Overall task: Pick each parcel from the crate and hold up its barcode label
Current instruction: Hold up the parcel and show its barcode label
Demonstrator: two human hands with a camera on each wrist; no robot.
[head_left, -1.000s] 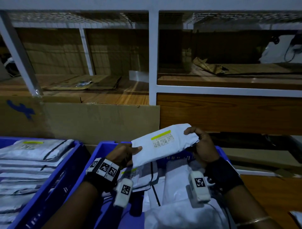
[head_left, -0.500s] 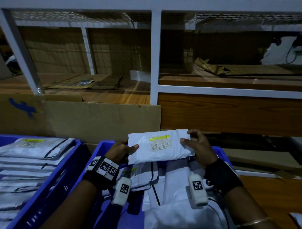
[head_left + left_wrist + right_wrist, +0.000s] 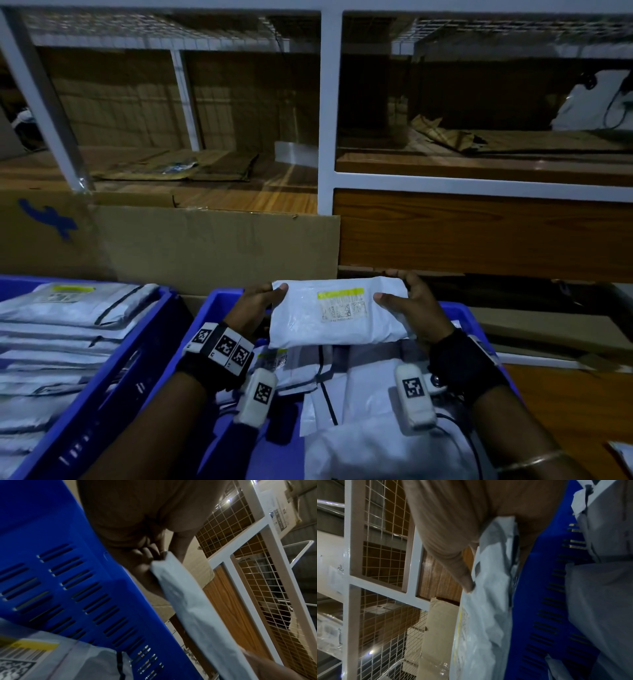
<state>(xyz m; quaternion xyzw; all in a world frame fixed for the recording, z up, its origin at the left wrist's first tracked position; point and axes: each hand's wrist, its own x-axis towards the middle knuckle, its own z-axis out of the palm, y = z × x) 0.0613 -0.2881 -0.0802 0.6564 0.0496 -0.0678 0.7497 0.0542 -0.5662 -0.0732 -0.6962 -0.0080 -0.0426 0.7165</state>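
Only from the head view, parcel (image 3: pixel 337 313) shows its barcode label (image 3: pixel 342 306).

Barcode label (image 3: pixel 342 306) on parcel (image 3: pixel 329 325) — print too blurred.

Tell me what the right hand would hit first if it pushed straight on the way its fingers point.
Likely the cardboard sheet standing behind the crate. The right hand, gripping the parcel, points forward and leftward; depth is unclear.
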